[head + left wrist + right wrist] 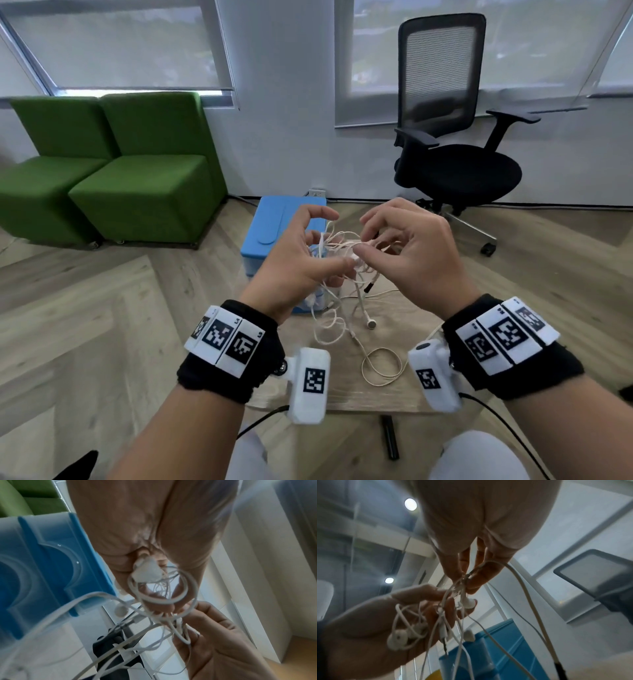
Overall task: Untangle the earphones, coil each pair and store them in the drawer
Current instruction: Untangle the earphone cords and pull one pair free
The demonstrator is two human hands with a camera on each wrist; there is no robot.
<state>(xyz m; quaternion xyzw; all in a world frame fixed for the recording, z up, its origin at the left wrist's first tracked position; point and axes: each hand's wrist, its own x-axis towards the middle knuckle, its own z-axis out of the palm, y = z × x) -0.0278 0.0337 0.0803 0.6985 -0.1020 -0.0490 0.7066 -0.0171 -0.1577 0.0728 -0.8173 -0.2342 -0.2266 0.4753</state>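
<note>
Right now the person holds the tangle of white earphones (342, 250) up between both hands, in the air above a small wooden table (383, 394), with the blue drawer unit (274, 226) standing just behind the knot. The left hand (294, 270) has its fingers curled round a bunch of cords and at least 1 earbud against the palm, so it carries most of the bundle. The right hand (411, 253) faces it from the other side, and its fingertips (471, 582) pinch into the thick of the knot where several strands cross. From that knot the loose cords hang almost straight down; 1 earbud (370, 323) dangles free below the hands and a loop (382, 366) lies on the tabletop, nearer the right wrist than the left. So the free lengths run downward and toward the person, away from both grips, and to my eye any strand worked loose would have to be drawn out sideways or up, with the left hand anchoring. How many pairs are in the knot I cannot say; the wrist views are blurred. The drawer looks closed, though the hands cover most of its front.
</note>
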